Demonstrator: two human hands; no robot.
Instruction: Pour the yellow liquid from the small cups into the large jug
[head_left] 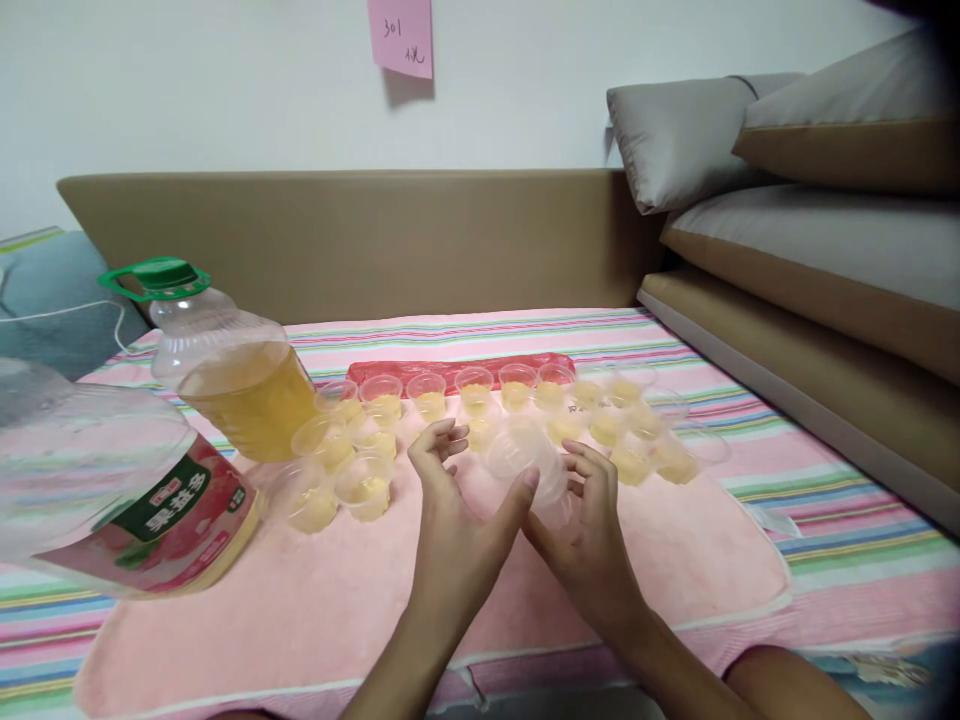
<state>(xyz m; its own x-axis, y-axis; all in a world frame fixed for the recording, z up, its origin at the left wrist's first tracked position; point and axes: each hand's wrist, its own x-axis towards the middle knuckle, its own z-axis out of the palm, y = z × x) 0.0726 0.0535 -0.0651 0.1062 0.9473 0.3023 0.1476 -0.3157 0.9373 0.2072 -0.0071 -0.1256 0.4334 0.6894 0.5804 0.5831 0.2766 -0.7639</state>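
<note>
A few clear plastic cups (525, 455), seemingly nested in one another, are held up in front of me over the pink mat. My right hand (592, 515) grips them from the right with curled fingers. The thumb of my left hand (461, 510) touches the near side of the cups, while its other fingers stay spread apart to the left. Beyond both hands stand several small clear cups of pale yellow liquid, such as one cup (365, 490) at the left and another cup (630, 460) at the right.
On the left stand a large labelled juice bottle (172, 520) and a green-capped bottle (240, 395) partly filled with yellow liquid. A red plastic packet (457, 370) lies behind the cups. The pink mat (315, 610) rests on a striped cloth (847, 500). Stacked cushions (817, 240) rise at the right.
</note>
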